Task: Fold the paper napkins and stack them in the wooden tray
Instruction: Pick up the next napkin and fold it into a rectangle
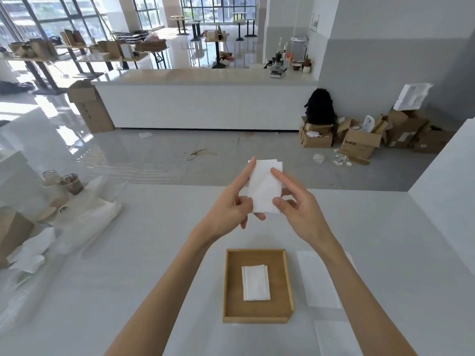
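Note:
A white folded paper napkin [264,187] is held up in the air above the table, between both hands. My left hand [232,205] pinches its lower left edge, index finger stretched up along the left side. My right hand [295,205] pinches the lower right corner with thumb and fingers, index finger laid across the front. Below them a wooden tray [232,286] sits on the white table, with one folded napkin [255,282] lying flat in its middle. Flat unfolded napkins [317,278] lie on the table just right of the tray, and another sheet [334,337] is nearer me.
At the table's left edge lie crumpled white paper and plastic wrap [84,219], two cups [72,183] and a cardboard box [12,232]. A white wall ledge [447,176] rises on the right. Beyond the table is open floor, then a long white counter [205,98].

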The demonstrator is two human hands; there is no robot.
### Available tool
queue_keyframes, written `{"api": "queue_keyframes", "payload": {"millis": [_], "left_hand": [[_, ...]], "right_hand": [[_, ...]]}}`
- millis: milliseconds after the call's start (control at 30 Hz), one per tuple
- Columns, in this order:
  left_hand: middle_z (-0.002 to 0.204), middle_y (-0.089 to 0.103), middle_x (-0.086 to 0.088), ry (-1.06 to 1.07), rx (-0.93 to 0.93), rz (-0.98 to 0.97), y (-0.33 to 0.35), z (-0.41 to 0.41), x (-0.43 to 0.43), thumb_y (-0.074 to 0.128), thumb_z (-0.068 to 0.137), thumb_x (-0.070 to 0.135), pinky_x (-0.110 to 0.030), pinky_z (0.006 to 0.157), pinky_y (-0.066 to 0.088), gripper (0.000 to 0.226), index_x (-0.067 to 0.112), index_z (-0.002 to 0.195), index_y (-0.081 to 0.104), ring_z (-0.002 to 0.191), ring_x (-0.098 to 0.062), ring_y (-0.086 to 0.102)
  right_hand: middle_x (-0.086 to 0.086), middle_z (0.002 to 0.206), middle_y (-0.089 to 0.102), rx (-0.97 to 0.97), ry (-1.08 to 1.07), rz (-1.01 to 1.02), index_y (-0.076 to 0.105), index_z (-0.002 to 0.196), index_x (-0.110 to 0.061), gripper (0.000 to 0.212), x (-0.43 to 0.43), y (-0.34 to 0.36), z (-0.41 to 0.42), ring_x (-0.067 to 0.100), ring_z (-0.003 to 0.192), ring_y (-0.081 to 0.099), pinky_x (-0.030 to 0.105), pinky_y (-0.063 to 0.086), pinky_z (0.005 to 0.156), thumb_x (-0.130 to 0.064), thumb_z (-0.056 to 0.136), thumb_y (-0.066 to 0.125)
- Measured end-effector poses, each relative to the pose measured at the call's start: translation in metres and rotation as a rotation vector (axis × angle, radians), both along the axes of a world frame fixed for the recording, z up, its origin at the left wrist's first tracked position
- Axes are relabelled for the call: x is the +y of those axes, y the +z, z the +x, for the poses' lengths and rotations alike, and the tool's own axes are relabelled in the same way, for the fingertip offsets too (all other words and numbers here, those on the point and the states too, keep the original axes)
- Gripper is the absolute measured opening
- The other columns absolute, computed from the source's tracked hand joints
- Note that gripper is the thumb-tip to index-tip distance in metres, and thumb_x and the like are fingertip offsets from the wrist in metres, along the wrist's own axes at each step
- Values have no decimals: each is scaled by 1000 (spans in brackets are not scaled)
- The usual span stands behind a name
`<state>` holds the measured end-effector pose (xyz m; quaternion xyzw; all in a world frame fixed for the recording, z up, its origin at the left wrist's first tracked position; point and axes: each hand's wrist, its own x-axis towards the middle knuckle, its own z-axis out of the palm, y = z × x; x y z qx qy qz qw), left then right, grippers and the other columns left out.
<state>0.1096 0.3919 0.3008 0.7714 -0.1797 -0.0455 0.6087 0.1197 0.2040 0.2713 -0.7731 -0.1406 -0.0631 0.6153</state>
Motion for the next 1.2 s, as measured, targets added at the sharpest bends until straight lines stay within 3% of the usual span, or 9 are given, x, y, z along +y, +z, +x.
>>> {"api": "queue_keyframes", "payload": {"millis": [100, 233, 533, 733, 833, 933, 1067, 1133, 1200], "left_hand": [[139, 55, -1, -17, 36, -82, -6, 16, 2, 37, 93, -16, -32, 48, 49, 83, 35, 156, 25, 76, -28, 74], [104, 72, 3, 7, 103, -157, -29, 25, 1, 40, 95, -14, -27, 48, 49, 66, 24, 149, 45, 72, -25, 73], [101, 72, 7, 34, 154, -213, -39, 15, 10, 39, 95, -13, -28, 52, 51, 70, 24, 155, 35, 71, -22, 69], [107, 68, -1, 30, 123, -237, -41, 20, 12, 39, 99, -11, -29, 57, 53, 69, 24, 157, 28, 70, -21, 67], [105, 68, -2, -4, 124, -189, -49, 18, 12, 40, 99, -10, -31, 61, 54, 70, 24, 159, 23, 71, -20, 68], [117, 66, 12, -38, 136, -125, -63, 18, 13, 41, 99, -11, -32, 64, 56, 73, 26, 159, 20, 73, -22, 69], [130, 52, 18, -3, 292, -35, -109, 5, 9, 41, 99, -10, -33, 69, 61, 73, 27, 158, 20, 69, -17, 70], [121, 60, 2, 14, 422, 36, -147, -8, 5, 40, 98, -10, -35, 70, 62, 71, 27, 157, 25, 69, -17, 70], [130, 56, -11, 19, 533, 73, -186, -21, 2, 39, 98, -9, -35, 67, 62, 69, 28, 155, 30, 71, -20, 72]], "right_hand": [[-15, 146, 46, 65, 19, 67, 54, 139, -31, 55, -2, -1, 10, 14, 104, 57, 29, 58, 76, 3, 96, 57], [-19, 148, 43, 94, 11, 97, 56, 136, -35, 58, -2, -9, 20, 16, 100, 57, 26, 55, 66, 6, 94, 56], [-15, 146, 46, 123, 50, 117, 50, 139, -42, 66, 12, -14, 12, 16, 96, 56, 24, 51, 61, 6, 94, 55], [0, 97, 68, 141, -70, 153, 55, 137, -35, 46, 17, -20, 9, 10, 87, 62, 24, 55, 74, -10, 98, 58], [3, 110, 62, 141, -75, 129, 54, 137, -35, 47, 16, -25, 7, 11, 86, 59, 24, 55, 71, -7, 99, 56], [5, 129, 55, 181, -60, 117, 51, 136, -37, 50, 15, -40, 3, 12, 85, 58, 24, 56, 70, -5, 98, 57], [-11, 141, 52, 266, -110, -8, 52, 139, -35, 51, 11, -93, -13, 15, 92, 63, 23, 58, 77, -8, 96, 61], [-9, 125, 59, 384, -105, -14, 52, 142, -30, 52, 9, -132, -28, 9, 79, 60, 20, 55, 76, -6, 96, 60], [-7, 98, 60, 481, -103, -35, 54, 141, -27, 54, 7, -170, -43, 1, 66, 51, 17, 51, 69, 0, 95, 58]]}}
